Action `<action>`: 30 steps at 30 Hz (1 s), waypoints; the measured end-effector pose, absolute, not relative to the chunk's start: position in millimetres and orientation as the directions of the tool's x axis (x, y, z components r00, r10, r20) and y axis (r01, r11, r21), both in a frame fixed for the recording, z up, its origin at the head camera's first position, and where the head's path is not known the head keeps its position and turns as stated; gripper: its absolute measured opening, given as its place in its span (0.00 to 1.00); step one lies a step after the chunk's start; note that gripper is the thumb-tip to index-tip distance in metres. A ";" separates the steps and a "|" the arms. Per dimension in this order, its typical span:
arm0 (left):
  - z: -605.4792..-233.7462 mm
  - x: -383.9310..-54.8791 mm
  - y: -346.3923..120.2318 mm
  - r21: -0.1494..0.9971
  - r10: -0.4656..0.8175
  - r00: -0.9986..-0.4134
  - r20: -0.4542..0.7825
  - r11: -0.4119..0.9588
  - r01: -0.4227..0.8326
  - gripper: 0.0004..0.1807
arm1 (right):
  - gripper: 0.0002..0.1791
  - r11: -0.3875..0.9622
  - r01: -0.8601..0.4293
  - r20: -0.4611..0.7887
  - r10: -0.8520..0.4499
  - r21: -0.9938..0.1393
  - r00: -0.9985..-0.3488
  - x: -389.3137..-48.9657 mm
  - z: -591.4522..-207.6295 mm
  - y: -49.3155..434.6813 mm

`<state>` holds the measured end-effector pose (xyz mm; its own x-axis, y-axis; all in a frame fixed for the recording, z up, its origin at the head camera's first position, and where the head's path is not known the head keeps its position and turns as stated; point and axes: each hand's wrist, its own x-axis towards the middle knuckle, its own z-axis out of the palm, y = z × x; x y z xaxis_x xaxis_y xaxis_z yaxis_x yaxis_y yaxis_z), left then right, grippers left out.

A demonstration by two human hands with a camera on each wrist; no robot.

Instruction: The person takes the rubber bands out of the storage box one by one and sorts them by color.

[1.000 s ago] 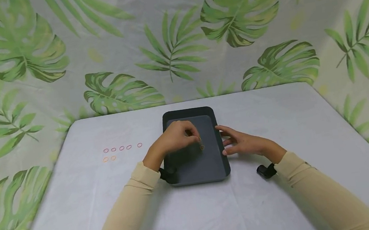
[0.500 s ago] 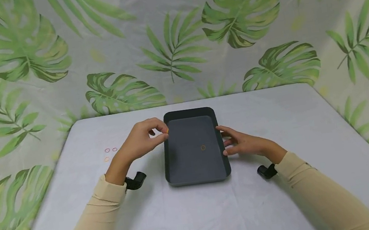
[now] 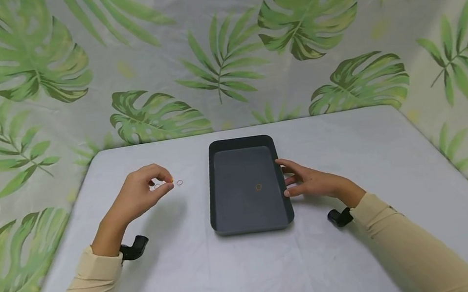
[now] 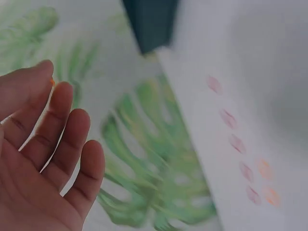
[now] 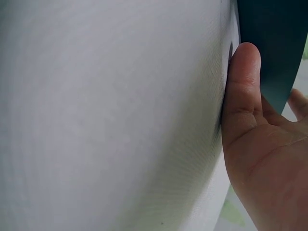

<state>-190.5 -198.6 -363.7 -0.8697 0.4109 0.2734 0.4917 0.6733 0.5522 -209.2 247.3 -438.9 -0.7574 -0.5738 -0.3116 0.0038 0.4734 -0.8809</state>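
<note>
My left hand [image 3: 139,190] pinches a small orange rubber band [image 4: 52,83] between thumb and index finger, over the table left of the tray. Most of that band is hidden by the fingertips. A dark grey rectangular tray [image 3: 243,214] lies in the middle, with one thin orange-brown rubber band [image 3: 258,187] on its floor. My right hand [image 3: 312,182] rests its fingertips against the tray's right wall, fingers fairly straight. Several thin red rubber bands [image 4: 228,119] lie in a row on the cloth, beside two orange rubber bands [image 4: 265,169]. In the head view my left hand covers most of them.
A white cloth [image 3: 251,277] covers the table. Behind it hangs a curtain [image 3: 221,49] printed with green leaves. Each wrist wears a black camera mount, the left one [image 3: 134,248] low over the cloth.
My left hand has moved left from over the tray to beside the row of bands, pinching an orange band. One band stays on the tray floor. The right hand keeps its place.
</note>
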 end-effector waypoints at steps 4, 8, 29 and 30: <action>-376.2 -187.7 -221.0 0.492 0.363 -0.888 0.284 0.739 0.460 0.03 | 0.54 0.481 0.004 -0.315 -0.568 -0.877 -0.761 -209.6 -436.9 247.8; -386.4 -186.1 -234.1 0.442 0.342 -0.880 0.328 0.768 0.463 0.05 | 0.54 0.476 0.004 -0.311 -0.569 -0.880 -0.761 -210.2 -436.8 247.9; -426.3 -207.1 -259.1 0.391 0.255 -0.952 0.170 0.869 0.302 0.02 | 0.55 0.481 0.040 -0.339 -0.554 -0.876 -0.760 -207.9 -435.3 243.7; -428.1 -208.4 -258.4 0.389 0.256 -0.951 0.171 0.870 0.304 0.02 | 0.55 0.481 0.042 -0.341 -0.554 -0.876 -0.759 -207.8 -435.6 243.4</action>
